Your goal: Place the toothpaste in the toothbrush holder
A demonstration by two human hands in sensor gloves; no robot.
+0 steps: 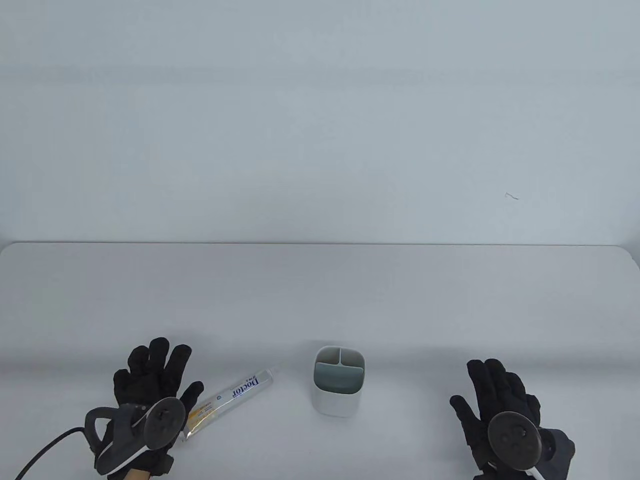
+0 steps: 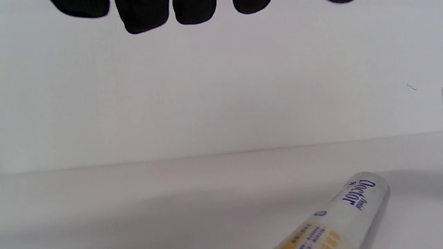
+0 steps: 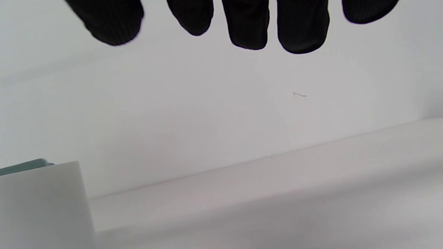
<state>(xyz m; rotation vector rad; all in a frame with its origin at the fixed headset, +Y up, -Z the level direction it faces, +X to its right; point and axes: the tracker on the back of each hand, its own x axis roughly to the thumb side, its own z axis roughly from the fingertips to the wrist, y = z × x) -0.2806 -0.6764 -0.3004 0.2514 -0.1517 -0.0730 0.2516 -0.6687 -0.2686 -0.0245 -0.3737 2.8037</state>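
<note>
A white and yellow toothpaste tube (image 1: 231, 400) lies flat on the table, cap end pointing up and right; it also shows in the left wrist view (image 2: 341, 216). A white toothbrush holder (image 1: 338, 381) with a teal insert and divided top stands upright right of it; its side shows in the right wrist view (image 3: 41, 204). My left hand (image 1: 150, 380) lies open just left of the tube, fingers spread, holding nothing; the thumb is close to the tube's tail. My right hand (image 1: 495, 395) is open and empty, well right of the holder.
The white table (image 1: 320, 300) ends at a far edge against a pale wall. A black cable (image 1: 45, 450) trails from the left tracker toward the bottom left corner.
</note>
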